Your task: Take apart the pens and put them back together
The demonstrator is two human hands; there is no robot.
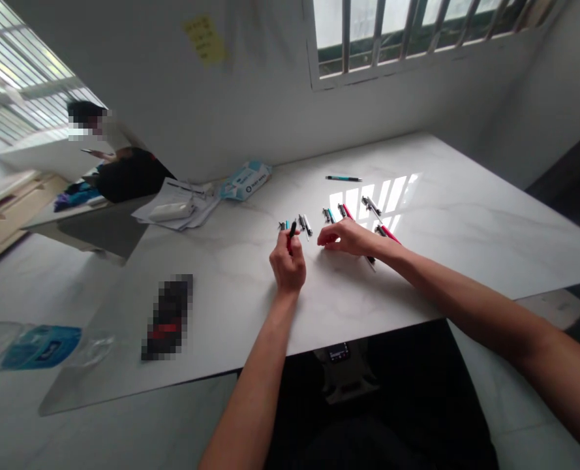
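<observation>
My left hand (288, 263) is closed around a red and black pen (291, 235), held upright over the white marble table (446, 215). My right hand (347, 236) lies on the table with its fingers curled and pinched over something I cannot make out, among several loose pens. Small groups of pens lie just beyond the hands: one group (303, 224) near the left hand, another (336, 212) by the right hand, and more (370, 206) in a sunlit patch. A red pen (389, 234) pokes out beside my right wrist. A single teal pen (343, 178) lies farther back.
A pack of wipes (245, 181), papers and a white case (172, 210) sit at the table's far left. A dark blurred object (168, 318) lies near the front left. A plastic water bottle (30, 344) lies left of the table. Another person (118, 163) sits at a desk beyond.
</observation>
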